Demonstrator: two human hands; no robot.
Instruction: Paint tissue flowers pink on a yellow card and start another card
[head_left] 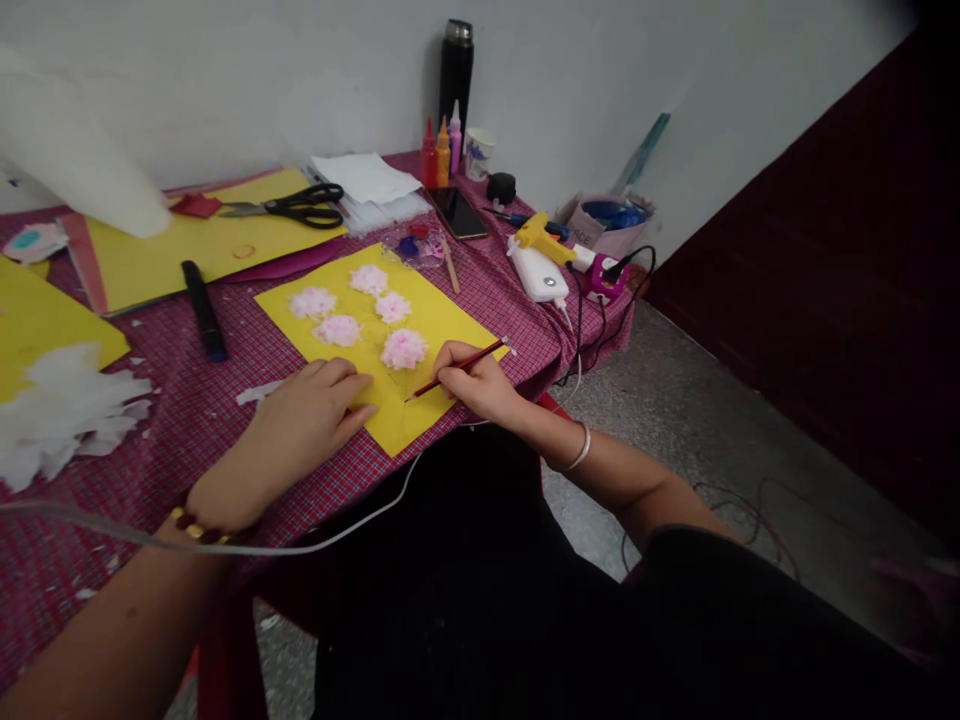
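Observation:
A yellow sheet of paper [450, 320] lies at an angle on the table, with several fluffy pink-white paper flowers [404, 348] on its upper part. Faint pencil lines run over the paper below the flowers. My right hand [480, 382] grips a dark red pencil [461, 366], its tip touching the paper near the front corner. My left hand [315, 415] rests flat on the sheet's left front edge, fingers stretched out. A small white paper strip [257, 392] sticks out beside it.
Black-handled scissors [304, 205] lie on more yellow paper at the back. A black marker [202, 310] and white ruffled tissue [67, 410] are at left. A yellow glue gun [546, 240], power bank [538, 272] and cables stand right. A white cord [330, 543] crosses in front.

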